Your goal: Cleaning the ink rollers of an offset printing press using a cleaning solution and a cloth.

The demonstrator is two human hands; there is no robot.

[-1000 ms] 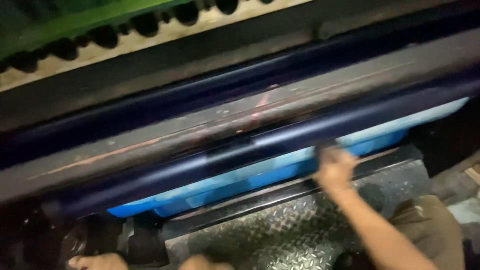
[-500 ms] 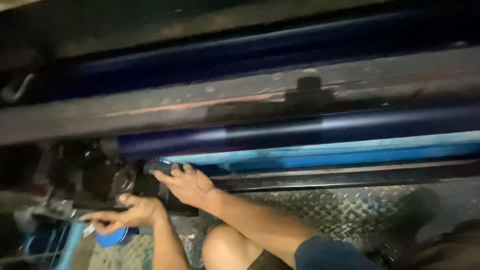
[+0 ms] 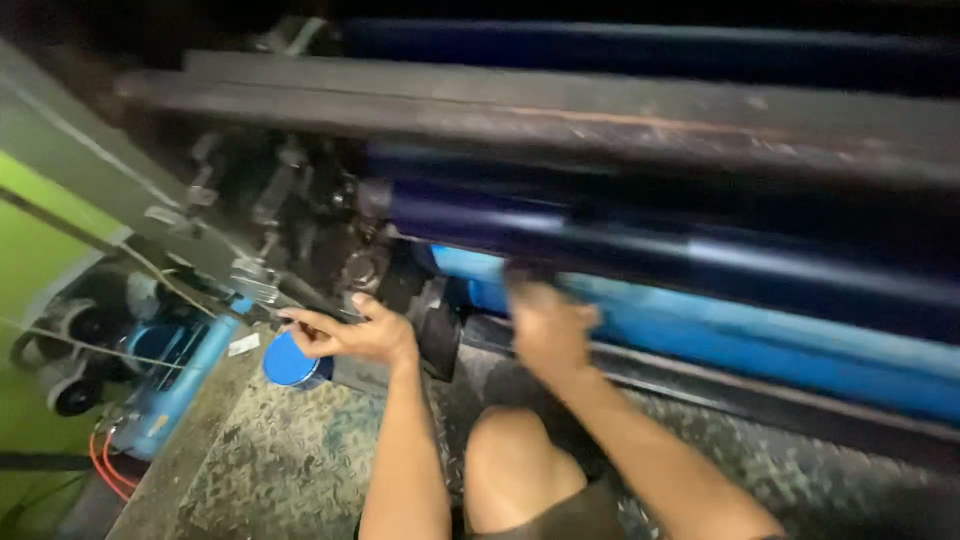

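Fingers [image 3: 300, 322] of the left hand [image 3: 355, 335]: loosely spread, extended above a small round blue can [image 3: 290, 362] standing on the diamond-plate floor [image 3: 290, 460] beside the machine's dark gear housing [image 3: 300, 220]; lid on, contents unseen. Right hand [image 3: 548, 328]: blurred, pressed against the light-blue roller [image 3: 760, 345] beneath the dark-blue roller [image 3: 640, 250]; whether its fingers are curled or gripping cannot be told.

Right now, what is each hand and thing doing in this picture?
Left hand: open, resting by the blue tin.
Right hand: blurred, up against the light blue roller.
Blue tin: lid on, standing on the metal floor plate.
Light blue roller: lying level.
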